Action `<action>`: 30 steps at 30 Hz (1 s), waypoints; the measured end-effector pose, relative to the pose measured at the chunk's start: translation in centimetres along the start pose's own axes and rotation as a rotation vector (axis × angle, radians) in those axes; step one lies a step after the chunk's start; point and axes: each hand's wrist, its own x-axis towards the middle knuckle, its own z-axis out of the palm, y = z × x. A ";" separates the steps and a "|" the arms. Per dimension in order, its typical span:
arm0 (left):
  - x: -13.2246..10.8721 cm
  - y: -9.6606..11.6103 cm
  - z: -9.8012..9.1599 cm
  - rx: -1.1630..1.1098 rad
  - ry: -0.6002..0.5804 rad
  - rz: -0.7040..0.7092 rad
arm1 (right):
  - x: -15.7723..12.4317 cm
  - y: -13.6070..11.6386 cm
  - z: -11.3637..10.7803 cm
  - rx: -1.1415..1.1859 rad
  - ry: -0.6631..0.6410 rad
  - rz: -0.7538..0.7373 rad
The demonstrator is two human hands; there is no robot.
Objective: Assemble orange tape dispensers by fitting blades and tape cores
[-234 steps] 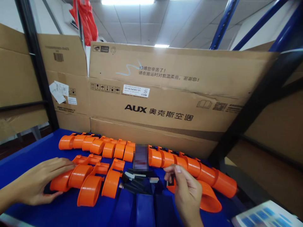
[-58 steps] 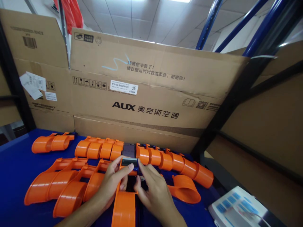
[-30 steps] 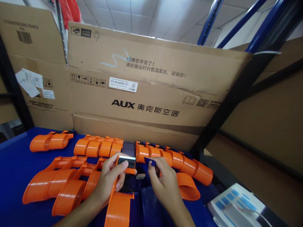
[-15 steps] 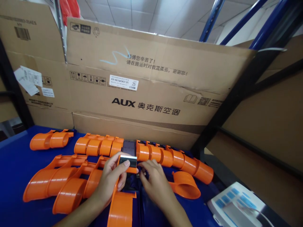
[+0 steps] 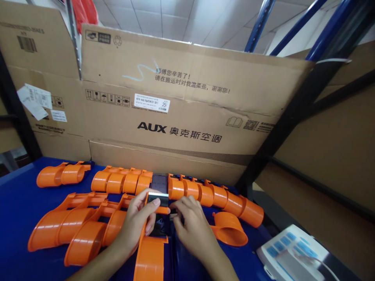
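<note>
My left hand (image 5: 135, 221) is closed around an orange tape dispenser (image 5: 151, 258), its thumb pressing on the black plate (image 5: 161, 200) below a pale serrated blade. The dispenser's wide curved end hangs toward me. Just right of the bladed end is my right hand (image 5: 191, 225), fingers curled and drawn together; whatever lies in them is hidden. Under the hands a glossy black piece (image 5: 161, 226) shows in part. Behind them a phone-like dark screen (image 5: 159, 183) stands between two rows of similar orange dispensers (image 5: 206, 195).
More orange dispensers (image 5: 87, 242) lie at the left on the blue table (image 5: 17, 203), and a single one (image 5: 231, 229) lies to the right. A white device with blue keys (image 5: 293, 253) sits at the right front. Behind stands a large cardboard sheet (image 5: 187, 97), with a dark metal post (image 5: 272, 134) beside it.
The fingers of my right hand have shifted slightly beside the dispenser's bladed end. My left hand keeps its hold, and the camera view has moved a little.
</note>
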 end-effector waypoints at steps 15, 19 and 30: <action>0.5 -1.3 -0.7 0.093 -0.063 0.004 | -0.3 -0.8 -0.8 0.406 0.302 -0.046; 0.6 -1.8 -0.7 0.120 -0.114 -0.012 | -0.5 -1.7 -0.8 0.424 0.303 -0.159; 0.4 -0.5 -0.9 -0.068 0.034 0.109 | -0.1 -1.1 -0.6 0.318 0.472 -0.104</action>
